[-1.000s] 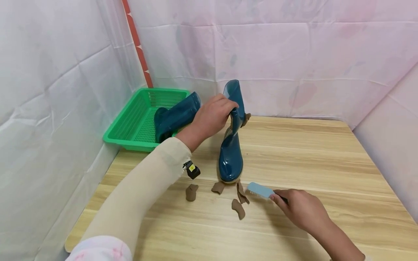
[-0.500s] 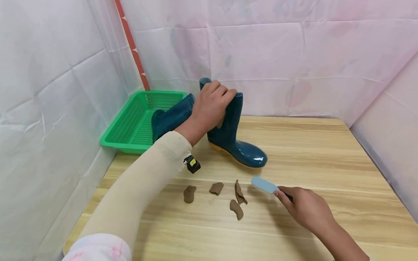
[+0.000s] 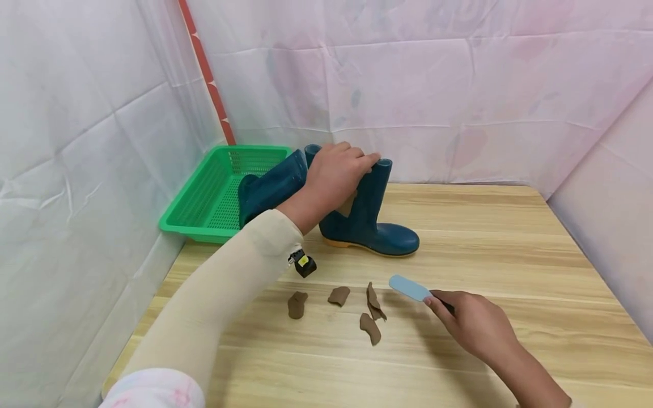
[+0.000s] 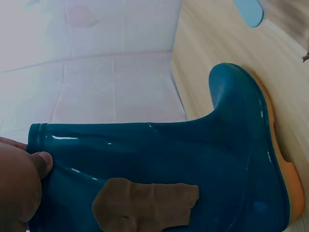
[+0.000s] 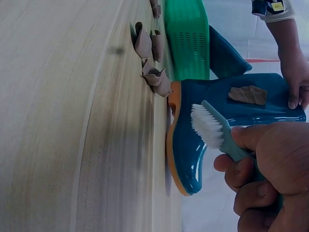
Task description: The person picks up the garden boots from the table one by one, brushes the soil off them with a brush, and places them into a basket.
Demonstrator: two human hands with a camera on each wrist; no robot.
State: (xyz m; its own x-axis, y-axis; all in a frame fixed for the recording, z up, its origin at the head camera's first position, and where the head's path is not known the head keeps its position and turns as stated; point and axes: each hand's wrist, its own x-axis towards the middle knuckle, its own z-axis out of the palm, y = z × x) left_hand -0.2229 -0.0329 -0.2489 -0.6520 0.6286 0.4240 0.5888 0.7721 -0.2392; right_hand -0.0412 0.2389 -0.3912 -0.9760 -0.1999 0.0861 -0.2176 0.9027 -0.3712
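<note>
My left hand (image 3: 339,175) grips the top rim of a dark blue rubber boot (image 3: 364,221), which stands on the table with its toe to the right. On the boot's shaft a brown patch of clay-like material (image 4: 145,205) shows in the left wrist view. In my right hand (image 3: 476,323) is a light blue brush (image 3: 410,288), held by its handle above the table, front right of the boot. Its white bristles (image 5: 206,126) face down in the right wrist view. Several brown pieces (image 3: 369,328) lie on the table in front of the boot.
A green plastic basket (image 3: 178,224) stands at the back left, with a second blue boot (image 3: 272,187) leaning in it. Pale cloth walls (image 3: 408,85) border the wood-grain table (image 3: 484,221) at the back and sides. A small black camera (image 3: 304,264) hangs at the left wrist.
My left hand has turned the boot from facing me to toe right and lowered it slightly. The right hand with the brush has stayed nearly in place.
</note>
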